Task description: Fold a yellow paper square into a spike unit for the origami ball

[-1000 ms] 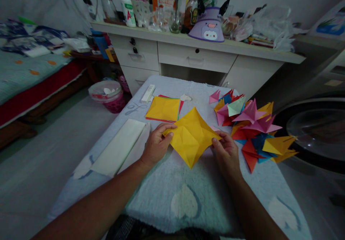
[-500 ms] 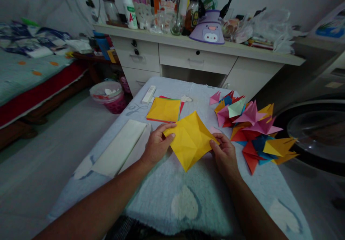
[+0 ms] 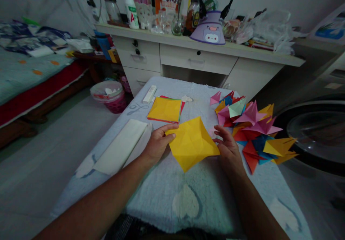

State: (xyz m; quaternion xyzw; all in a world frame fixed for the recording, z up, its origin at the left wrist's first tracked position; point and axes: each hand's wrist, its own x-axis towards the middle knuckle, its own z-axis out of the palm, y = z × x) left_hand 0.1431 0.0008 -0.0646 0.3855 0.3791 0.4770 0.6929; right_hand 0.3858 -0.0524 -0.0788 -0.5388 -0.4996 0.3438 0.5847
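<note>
A creased yellow paper square (image 3: 192,142) lies corner-on upon the pale blue towel-covered table (image 3: 188,193). My left hand (image 3: 158,143) pinches its left corner between thumb and fingers. At the sheet's right corner my right hand (image 3: 228,147) rests with the fingers spread, touching the edge and partly under it. A stack of coloured paper squares (image 3: 165,109), yellow on top, lies just beyond the sheet.
A heap of folded paper pieces (image 3: 250,128) in several colours sits to the right. A folded white cloth (image 3: 121,146) lies at the left, scissors (image 3: 137,107) and a small white box (image 3: 149,93) farther back. Behind stand a cluttered desk (image 3: 199,49), a pink bin (image 3: 107,95) and a bed (image 3: 29,74).
The yellow sheet has flattened down toward the table. My right hand's fingers have opened from a pinch on its right corner; my left hand keeps its hold.
</note>
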